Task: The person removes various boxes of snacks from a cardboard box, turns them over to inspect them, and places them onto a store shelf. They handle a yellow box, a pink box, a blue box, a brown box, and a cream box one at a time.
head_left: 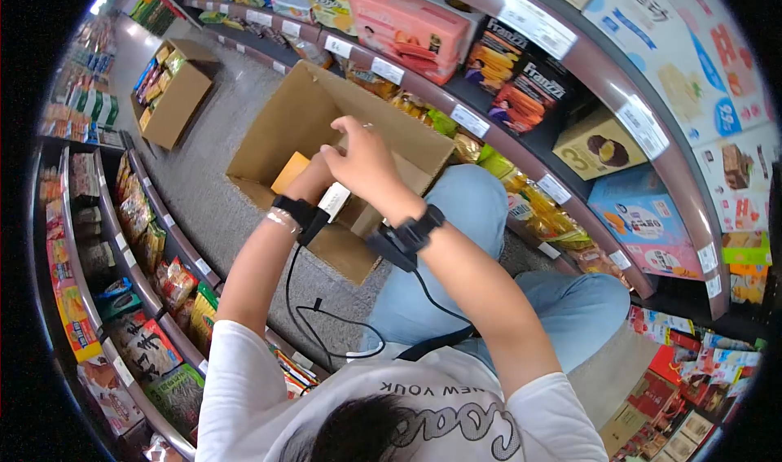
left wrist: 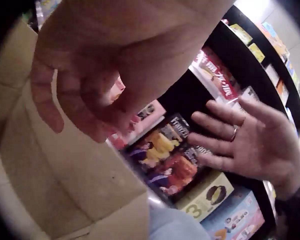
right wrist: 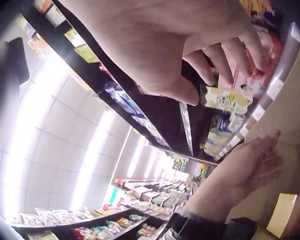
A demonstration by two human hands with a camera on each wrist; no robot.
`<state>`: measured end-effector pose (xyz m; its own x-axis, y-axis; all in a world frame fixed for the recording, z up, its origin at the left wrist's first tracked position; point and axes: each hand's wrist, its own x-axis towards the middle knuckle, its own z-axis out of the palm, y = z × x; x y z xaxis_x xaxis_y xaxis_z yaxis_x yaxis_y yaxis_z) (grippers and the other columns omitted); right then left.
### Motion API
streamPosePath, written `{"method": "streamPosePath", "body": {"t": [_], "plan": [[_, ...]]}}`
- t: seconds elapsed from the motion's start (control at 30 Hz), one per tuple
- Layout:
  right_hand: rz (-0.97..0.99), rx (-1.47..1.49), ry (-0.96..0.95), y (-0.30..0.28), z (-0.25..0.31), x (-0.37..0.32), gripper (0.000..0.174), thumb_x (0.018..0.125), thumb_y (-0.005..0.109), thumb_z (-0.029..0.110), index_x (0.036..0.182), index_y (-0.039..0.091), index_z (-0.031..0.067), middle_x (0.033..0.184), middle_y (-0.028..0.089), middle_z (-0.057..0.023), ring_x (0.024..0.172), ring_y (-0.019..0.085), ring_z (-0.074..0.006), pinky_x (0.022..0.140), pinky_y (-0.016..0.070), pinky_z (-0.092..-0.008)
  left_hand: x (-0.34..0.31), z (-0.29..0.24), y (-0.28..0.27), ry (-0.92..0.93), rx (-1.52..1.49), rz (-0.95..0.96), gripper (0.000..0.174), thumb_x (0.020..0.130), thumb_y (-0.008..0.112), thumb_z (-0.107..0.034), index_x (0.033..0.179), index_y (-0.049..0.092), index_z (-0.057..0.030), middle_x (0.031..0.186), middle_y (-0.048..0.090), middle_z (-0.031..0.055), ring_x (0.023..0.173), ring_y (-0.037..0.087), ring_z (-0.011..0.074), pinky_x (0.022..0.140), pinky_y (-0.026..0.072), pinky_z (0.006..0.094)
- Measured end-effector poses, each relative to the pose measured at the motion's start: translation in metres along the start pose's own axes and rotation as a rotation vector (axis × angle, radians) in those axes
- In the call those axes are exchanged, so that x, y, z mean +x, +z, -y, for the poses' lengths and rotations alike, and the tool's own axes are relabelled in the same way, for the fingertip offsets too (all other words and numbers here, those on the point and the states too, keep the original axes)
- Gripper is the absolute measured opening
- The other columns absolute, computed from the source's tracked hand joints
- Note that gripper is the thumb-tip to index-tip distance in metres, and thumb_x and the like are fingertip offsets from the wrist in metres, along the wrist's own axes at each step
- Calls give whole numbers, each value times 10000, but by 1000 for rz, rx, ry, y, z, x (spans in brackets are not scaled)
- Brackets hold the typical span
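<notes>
"What's the floor like there?"

"Grey, with a speckled look. The carton stands open on the floor, beside the person's bent legs. A yellow box and a white box show in it."

"And the hands?"

"Both are over the carton, close together. The left hand is released, fingers loosely bent, near the yellow box. The right hand is released too, fingers spread in the left wrist view, a ring on one."

"What's around them?"

"A shop aisle. The right-hand shelves hold a pink box, dark Franzzi boxes and bagged snacks, with price labels along the edges. The left-hand shelves curve past with more packets."

"Anything else on the floor?"

"A second carton, farther up the aisle, with packets inside."

"And overhead?"

"Long bright lights on a pale, panelled ceiling, in the right wrist view."
</notes>
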<state>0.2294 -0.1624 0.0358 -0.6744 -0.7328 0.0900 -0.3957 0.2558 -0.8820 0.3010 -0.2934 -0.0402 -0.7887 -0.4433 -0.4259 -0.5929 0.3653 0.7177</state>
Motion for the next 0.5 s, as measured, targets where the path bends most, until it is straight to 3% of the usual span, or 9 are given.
{"method": "streamPosePath", "body": {"t": [0.23,0.3,0.33,0.37,0.47,0.5], "plan": [[177,-340,243,72,-42,40,355,780,627,227,1072,572,33,1022,652,-198,984,621,-359,845,500,-453,93,163,42,5,178,62,549,696,770,-309,1106,620,25,1049,651,200,961,637,313,822,505,377],[247,-430,329,74,-58,40,329,763,619,221,1033,584,36,1041,651,-190,996,618,-357,837,502,-467,101,175,50,-18,297,81,595,674,788,-341,1113,620,24,1091,647,213,1004,632,341,857,502,392],[285,-423,355,74,-67,38,326,764,617,224,1028,589,36,1039,652,-190,996,617,-360,838,501,-470,109,177,58,-141,431,109,643,646,804,-376,1120,623,19,1131,636,217,1040,617,363,887,492,406],[319,-414,383,74,-78,37,323,764,615,228,1024,594,37,1037,653,-190,996,617,-363,839,500,-473,82,126,45,-281,488,203,649,645,799,-378,1136,629,11,1174,623,205,1048,623,331,898,492,403],[357,-402,452,78,-107,36,322,792,597,263,1030,611,47,1014,655,-203,988,617,-375,849,497,-479,92,158,67,-360,639,280,615,658,796,-346,1148,633,-12,1184,629,176,1090,607,321,899,494,404],[360,-399,482,78,-110,35,326,799,594,271,1037,612,49,1010,656,-203,989,616,-376,851,496,-477,96,162,69,-363,740,419,572,691,779,-300,1181,628,-46,1197,628,157,1138,584,317,913,496,400]]}}
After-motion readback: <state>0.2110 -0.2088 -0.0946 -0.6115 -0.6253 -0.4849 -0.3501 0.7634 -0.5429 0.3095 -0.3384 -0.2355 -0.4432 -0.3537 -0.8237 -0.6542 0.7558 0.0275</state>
